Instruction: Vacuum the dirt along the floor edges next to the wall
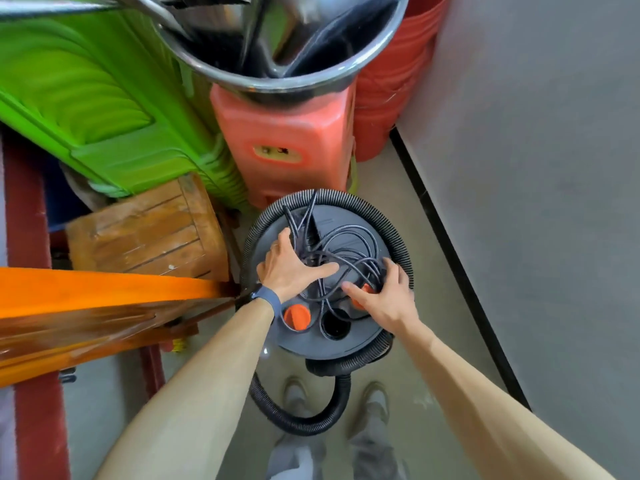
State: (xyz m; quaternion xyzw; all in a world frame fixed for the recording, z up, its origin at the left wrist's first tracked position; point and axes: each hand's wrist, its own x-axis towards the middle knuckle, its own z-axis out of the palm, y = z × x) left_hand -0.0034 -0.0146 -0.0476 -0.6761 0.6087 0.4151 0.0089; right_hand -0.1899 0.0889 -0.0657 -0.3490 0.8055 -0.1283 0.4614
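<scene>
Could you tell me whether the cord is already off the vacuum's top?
No, the black cord lies tangled on the vacuum lid, between the left hand and right hand.

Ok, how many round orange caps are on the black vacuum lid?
2. One round orange cap sits near the black vacuum lid's front edge, left of the open round hole; the other is partly covered by the right hand. Tangled black cord may hide more.

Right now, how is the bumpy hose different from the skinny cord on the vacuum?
The vacuum hose is thick and ribbed; the power cord is thin and smooth. The hose wraps round the edge of the vacuum lid and loops onto the floor; the cord lies tangled on top of the lid. Both are black.
</scene>
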